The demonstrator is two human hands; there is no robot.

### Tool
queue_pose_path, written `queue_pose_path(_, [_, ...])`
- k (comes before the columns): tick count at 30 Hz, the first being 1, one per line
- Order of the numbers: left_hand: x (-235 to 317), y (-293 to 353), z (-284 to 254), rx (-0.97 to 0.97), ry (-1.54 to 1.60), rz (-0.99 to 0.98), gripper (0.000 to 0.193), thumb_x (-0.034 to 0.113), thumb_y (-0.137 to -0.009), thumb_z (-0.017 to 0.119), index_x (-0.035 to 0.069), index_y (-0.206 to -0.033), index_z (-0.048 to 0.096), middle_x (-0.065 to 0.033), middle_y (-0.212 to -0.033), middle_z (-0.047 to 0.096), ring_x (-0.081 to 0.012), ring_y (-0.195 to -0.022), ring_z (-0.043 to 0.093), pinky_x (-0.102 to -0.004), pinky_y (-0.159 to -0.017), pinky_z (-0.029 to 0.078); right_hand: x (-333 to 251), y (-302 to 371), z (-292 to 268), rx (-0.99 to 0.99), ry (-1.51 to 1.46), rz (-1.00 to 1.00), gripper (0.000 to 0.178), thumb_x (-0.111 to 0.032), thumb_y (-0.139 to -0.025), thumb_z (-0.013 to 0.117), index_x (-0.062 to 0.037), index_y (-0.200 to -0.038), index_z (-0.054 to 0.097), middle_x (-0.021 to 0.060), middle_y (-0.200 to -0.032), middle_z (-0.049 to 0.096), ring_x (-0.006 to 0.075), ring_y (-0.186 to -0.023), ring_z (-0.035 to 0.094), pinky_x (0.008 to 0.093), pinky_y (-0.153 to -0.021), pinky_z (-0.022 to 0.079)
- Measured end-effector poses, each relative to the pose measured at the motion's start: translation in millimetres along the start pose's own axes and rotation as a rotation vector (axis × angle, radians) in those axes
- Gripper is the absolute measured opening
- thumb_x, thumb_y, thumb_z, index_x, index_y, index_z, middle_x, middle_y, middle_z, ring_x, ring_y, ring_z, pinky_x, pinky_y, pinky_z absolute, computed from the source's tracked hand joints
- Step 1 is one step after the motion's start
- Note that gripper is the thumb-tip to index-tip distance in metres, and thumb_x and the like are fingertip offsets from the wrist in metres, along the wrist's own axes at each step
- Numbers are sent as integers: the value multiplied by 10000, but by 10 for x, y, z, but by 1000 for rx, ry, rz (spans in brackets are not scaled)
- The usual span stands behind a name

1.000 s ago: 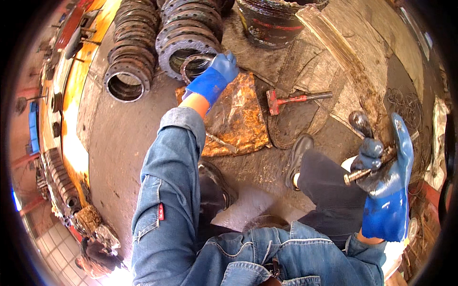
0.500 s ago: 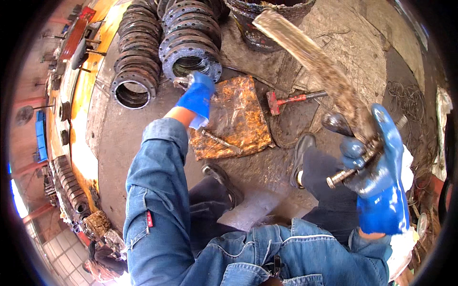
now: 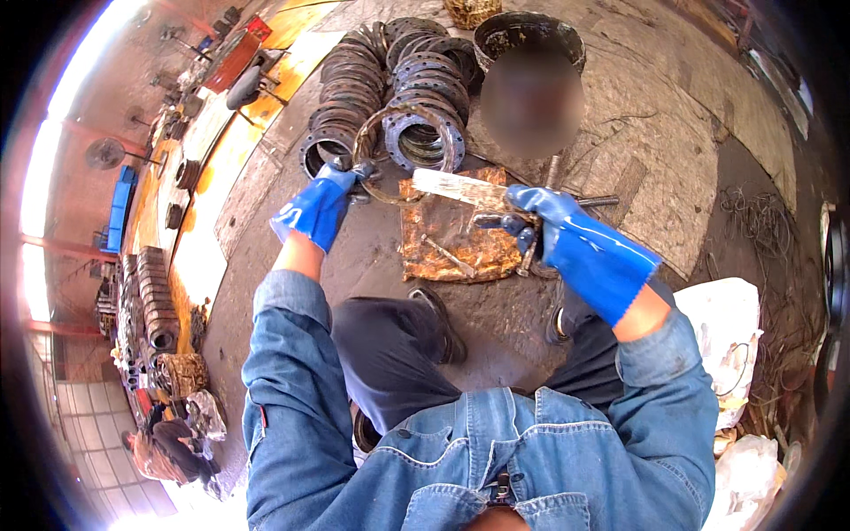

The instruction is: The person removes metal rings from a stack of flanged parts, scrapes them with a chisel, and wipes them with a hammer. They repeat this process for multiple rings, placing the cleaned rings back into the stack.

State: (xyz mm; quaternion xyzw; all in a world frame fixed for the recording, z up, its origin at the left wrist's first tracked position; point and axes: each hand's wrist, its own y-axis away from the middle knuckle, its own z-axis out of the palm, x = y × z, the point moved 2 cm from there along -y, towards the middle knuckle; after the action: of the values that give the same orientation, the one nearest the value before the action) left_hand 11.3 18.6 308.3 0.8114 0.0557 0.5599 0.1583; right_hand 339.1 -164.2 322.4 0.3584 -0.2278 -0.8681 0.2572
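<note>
A thin metal ring (image 3: 359, 146) is tilted up in my left hand (image 3: 323, 205), whose gloved fingers are closed on its near-left edge. The ring overlaps the front of the flange stacks in view. My right hand (image 3: 551, 221), also in a blue glove, grips a flat, worn strip (image 3: 460, 188) with a pale end, pointing left toward the ring. A metal bolt (image 3: 528, 258) juts out below that hand. Under both lies a rust-coloured sheet (image 3: 416, 252) with a bolt-like rod (image 3: 449, 255) on it.
Stacked flanges (image 3: 425, 93) lie in rows ahead. A dirty black bucket (image 3: 496, 31) stands at the far right, with a blurred patch before it. The handle (image 3: 598, 201) of a hammer shows beyond my right hand. White bags (image 3: 722, 327) and coiled wire (image 3: 757, 221) are at right.
My left hand has come away from the flange stack and now holds the ring. My right hand has moved left and forward, swinging the strip from upright to pointing left. The view has shifted.
</note>
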Motion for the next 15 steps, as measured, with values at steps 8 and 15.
queue_pose_path(8, [-224, 426, 26, 14, 392, 74, 235, 218, -913, 688, 81, -1102, 661, -111, -1016, 730, -255, -786, 722, -388, -538, 599, 175, -76, 442, 45, 66, 56, 190, -177, -918, 642, -77, -1060, 567, 55, -697, 578, 107, -500, 549, 224, -366, 353])
queue_pose_path(15, [-335, 537, 185, 115, 484, 144, 194, 180, -936, 658, 67, -1094, 656, -126, -1021, 725, -253, -827, 715, -411, -591, 601, 244, -220, 518, 104, 118, 45, 180, -211, -914, 653, -80, -982, 549, 37, -664, 533, 85, -484, 446, 219, -376, 316])
